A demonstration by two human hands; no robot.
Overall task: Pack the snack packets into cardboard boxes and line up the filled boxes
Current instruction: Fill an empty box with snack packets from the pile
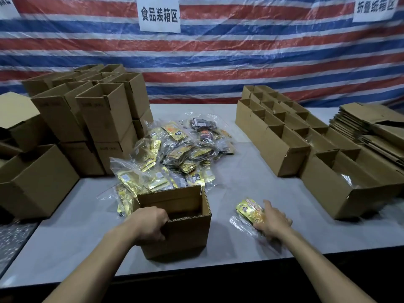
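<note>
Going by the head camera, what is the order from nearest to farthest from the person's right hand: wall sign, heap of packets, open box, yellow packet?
1. Yellow packet, touched by the right hand.
2. Open box, to its left, gripped by the left hand.
3. Heap of packets, behind the box.
4. Wall sign, at the far back.

Fingertips of the left grip (150,224) vanish inside the open box (185,237); the right grip (273,221) covers part of the yellow packet (248,207), print too blurred to read.
</note>
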